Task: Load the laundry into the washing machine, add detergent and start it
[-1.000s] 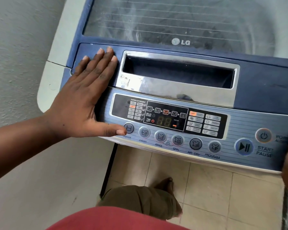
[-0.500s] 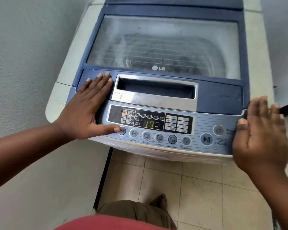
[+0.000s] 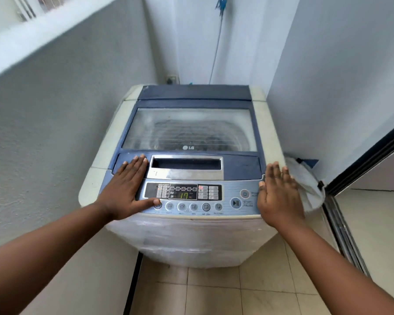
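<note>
1. Unit: a white top-loading washing machine with a blue top frame [image 3: 180,235] stands in a narrow alcove between grey walls, on a tiled floor [image 3: 248,289].
2. Lid: the clear-windowed, blue-framed lid [image 3: 189,130] lies flat and closed. Dark shapes show faintly in the drum through the window; they are judged to be the laundry, but the haze on the window prevents confirmation.
3. Panel: the silver-blue control panel with round buttons [image 3: 231,189] is lit, and its display reads 17 in green. A lit panel on a closed lid suggests loading and dosing are done and program setup or start is the step in hand. No detergent container is in view.
4. Left hand [image 3: 125,189]: laid flat with the fingers spread, holding nothing. The palm bears on the left corner of the lid frame and the thumb tip rests at the leftmost round button, probably to brace the hand while pressing.
5. Right hand [image 3: 279,194]: flat, unclenched and empty, at the right end of the panel (contact with the surface cannot be confirmed). It is just beside the round blue start/pause button [image 3: 236,203], the likely next control.
6. Hazard: a white cloth-like item [image 3: 305,180] sits wedged between the machine and the right wall; its nature is unclear.
</note>
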Available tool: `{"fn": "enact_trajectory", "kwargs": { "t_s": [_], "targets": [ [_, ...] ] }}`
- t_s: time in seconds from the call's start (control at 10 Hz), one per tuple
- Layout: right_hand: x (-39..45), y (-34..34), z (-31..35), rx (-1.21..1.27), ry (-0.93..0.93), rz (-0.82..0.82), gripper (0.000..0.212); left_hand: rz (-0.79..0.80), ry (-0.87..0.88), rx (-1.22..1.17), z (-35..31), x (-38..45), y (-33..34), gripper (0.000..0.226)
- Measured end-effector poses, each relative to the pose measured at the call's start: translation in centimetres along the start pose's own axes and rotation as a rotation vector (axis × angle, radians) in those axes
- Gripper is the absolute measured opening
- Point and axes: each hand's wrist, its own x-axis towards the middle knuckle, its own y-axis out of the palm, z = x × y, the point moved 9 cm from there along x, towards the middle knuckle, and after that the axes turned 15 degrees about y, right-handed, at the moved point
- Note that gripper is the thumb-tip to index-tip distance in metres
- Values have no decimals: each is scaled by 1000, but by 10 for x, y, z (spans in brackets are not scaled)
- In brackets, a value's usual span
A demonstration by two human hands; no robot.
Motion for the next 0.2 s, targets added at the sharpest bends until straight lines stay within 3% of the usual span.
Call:
{"fn": "enact_trajectory", "kwargs": {
  "t_s": [0.1,0.2],
  "targets": [
    [1,-2,1,-22,21,88,64,8,-35,-13,2,-1,1,119],
    [-2,-15,3,-66,33,162,63,17,-9,3,-3,2,-6,118]
  ]
}}
